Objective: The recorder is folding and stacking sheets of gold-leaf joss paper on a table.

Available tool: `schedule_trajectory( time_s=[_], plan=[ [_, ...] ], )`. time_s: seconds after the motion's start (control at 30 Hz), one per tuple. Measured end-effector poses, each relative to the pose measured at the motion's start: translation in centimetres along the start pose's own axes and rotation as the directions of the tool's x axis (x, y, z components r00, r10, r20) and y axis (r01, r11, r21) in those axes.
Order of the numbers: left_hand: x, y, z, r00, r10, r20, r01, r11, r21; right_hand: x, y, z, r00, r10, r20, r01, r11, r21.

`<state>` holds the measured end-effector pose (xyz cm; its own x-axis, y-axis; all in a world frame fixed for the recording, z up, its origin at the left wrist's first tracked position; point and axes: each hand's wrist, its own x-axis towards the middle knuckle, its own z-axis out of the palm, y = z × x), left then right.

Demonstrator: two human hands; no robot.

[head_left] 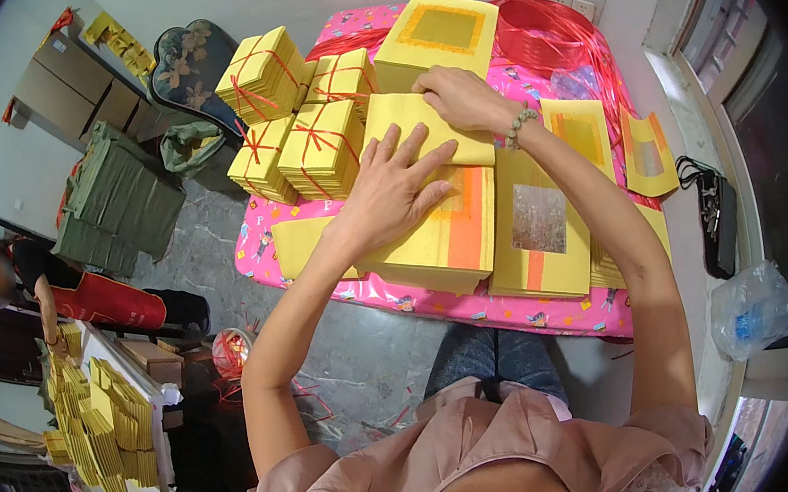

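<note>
My left hand (pixel 392 194) lies flat with its fingers spread on a folded yellow paper sheet (pixel 468 149). This sheet rests on a tall stack of yellow paper (pixel 429 266) with an orange band on its top. At the far corner of the fold is my right hand (pixel 463 99), its fingers curled and closed on the paper's edge; a bead bracelet (pixel 522 126) circles that wrist. Left of the stack stand several bundles of yellow paper (pixel 321 153) tied with red string. Behind my right hand rises another thick yellow stack (pixel 435 31).
A pink patterned cloth (pixel 552 314) covers the table. More yellow sheets (pixel 562 263) lie at right, red string (pixel 545 37) at the far right. A black case (pixel 716 215) and a bagged bottle (pixel 756 315) sit by the window. At left, people work around a table (pixel 145 365) with yellow bundles.
</note>
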<state>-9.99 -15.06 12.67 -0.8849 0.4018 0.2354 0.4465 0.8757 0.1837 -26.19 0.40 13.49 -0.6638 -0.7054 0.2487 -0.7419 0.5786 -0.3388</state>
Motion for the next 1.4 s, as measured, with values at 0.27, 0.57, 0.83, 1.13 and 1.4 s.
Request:
schedule_trajectory(
  time_s=[0.27,0.57,0.83,1.13,1.4],
  plan=[
    [-0.3,-0.5,0.1,1.000,0.002,0.007,-0.001,0.999,-0.045,-9.6,-2.6,1.0,0.979,-0.147,-0.139,0.160,0.983,0.087],
    [-0.4,-0.4,-0.1,0.996,-0.035,0.080,0.040,0.998,-0.055,-14.2,-2.5,1.2,0.985,-0.168,-0.041,0.172,0.977,0.129],
    [-2.1,-2.9,-0.7,0.996,-0.009,0.092,0.015,0.998,-0.066,-14.4,-0.9,1.4,0.972,-0.235,0.011,0.235,0.972,0.012],
    [-2.5,-3.7,0.0,0.995,-0.029,0.095,0.047,0.982,-0.184,-13.3,-1.7,0.4,0.977,-0.201,-0.068,0.207,0.974,0.088],
    [-2.9,-4.6,0.0,0.985,-0.146,-0.091,0.057,0.775,-0.629,-10.6,-1.5,-0.6,0.927,-0.277,-0.254,0.277,0.960,-0.037]
  ],
)
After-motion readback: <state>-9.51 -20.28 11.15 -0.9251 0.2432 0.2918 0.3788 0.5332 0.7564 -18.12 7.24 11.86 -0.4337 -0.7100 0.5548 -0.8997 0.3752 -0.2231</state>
